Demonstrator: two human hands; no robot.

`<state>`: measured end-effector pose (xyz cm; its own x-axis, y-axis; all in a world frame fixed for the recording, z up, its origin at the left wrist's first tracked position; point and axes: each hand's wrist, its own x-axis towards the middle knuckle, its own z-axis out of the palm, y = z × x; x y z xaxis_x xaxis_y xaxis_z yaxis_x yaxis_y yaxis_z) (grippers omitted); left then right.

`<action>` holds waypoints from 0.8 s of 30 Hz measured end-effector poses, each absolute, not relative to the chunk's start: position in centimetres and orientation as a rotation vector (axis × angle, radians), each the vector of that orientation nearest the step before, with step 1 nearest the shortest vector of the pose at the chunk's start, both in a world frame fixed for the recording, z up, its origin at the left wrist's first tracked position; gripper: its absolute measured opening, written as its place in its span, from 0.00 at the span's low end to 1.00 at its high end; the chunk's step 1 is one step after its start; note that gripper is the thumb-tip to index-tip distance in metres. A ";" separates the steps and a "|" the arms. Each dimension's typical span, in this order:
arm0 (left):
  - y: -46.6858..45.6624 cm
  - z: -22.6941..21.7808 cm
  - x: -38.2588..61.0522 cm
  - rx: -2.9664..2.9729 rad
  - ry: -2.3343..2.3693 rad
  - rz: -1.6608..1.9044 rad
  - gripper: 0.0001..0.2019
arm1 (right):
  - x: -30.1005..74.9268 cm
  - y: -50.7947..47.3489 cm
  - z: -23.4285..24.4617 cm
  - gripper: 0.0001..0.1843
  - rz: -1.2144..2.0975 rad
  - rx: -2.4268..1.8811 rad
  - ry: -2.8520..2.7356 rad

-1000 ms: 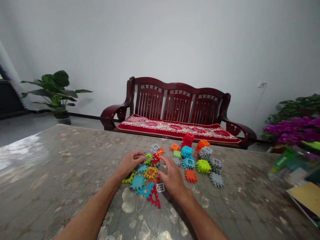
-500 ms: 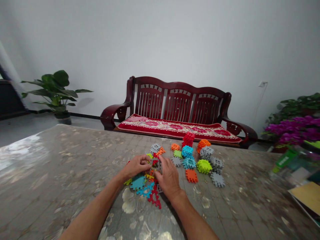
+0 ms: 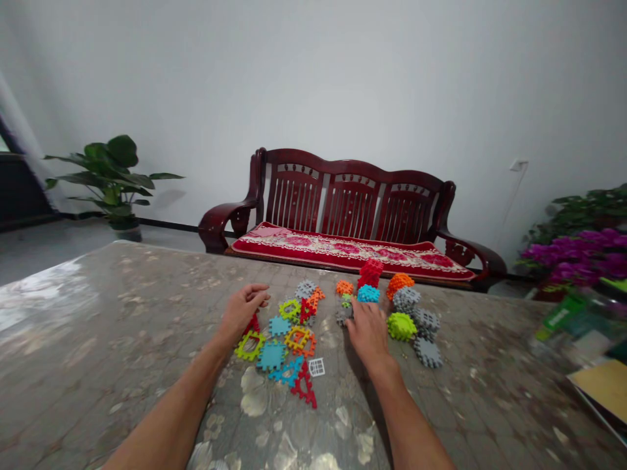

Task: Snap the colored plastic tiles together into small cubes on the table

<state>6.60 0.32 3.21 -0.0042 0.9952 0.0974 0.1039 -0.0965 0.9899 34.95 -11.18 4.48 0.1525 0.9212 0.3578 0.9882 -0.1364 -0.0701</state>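
My left hand (image 3: 245, 309) hovers at the left of the loose puzzle-like plastic tiles, its fingers loosely bent and apart, with nothing visible in them. A red tile (image 3: 252, 323) lies just below it, partly covered. My right hand (image 3: 366, 321) reaches down among the sorted piles, thumb and fingers closed at a grey notched tile (image 3: 344, 315). A small green tile (image 3: 347, 299) and a blue stack (image 3: 368, 294) sit just beyond its fingers. The hand hides the lower blue stack and the orange square tile. Between my hands lie lime, orange, yellow and blue tiles (image 3: 272, 355).
Orange (image 3: 400, 284), grey (image 3: 406, 299) and lime stacks (image 3: 401, 326) stand right of my right hand, with a red stack (image 3: 370, 273) behind. A white grid piece (image 3: 317, 367) lies nearer me. Clear containers and a brown notebook (image 3: 601, 390) occupy the table's right side.
My hands have parted: the left has drawn back up and left, while the right has moved right to the sorted piles. The loose tiles between them are now uncovered.
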 end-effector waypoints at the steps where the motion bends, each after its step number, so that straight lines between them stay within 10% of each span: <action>1: 0.5 2.9 6.2 1.332 1.272 1.261 0.25 | 35.1 -11.1 4.5 0.26 -0.339 -2.168 -1.846; 24: 1.7 0.2 4.7 1.467 1.421 1.166 0.21 | 34.5 -11.1 3.2 0.17 -0.296 -1.971 -1.815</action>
<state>4.67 1.67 0.25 -0.0410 0.9944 0.0978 0.2898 -0.0818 0.9536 34.52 -11.09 3.25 0.1150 0.8890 0.4432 0.9837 -0.0399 -0.1753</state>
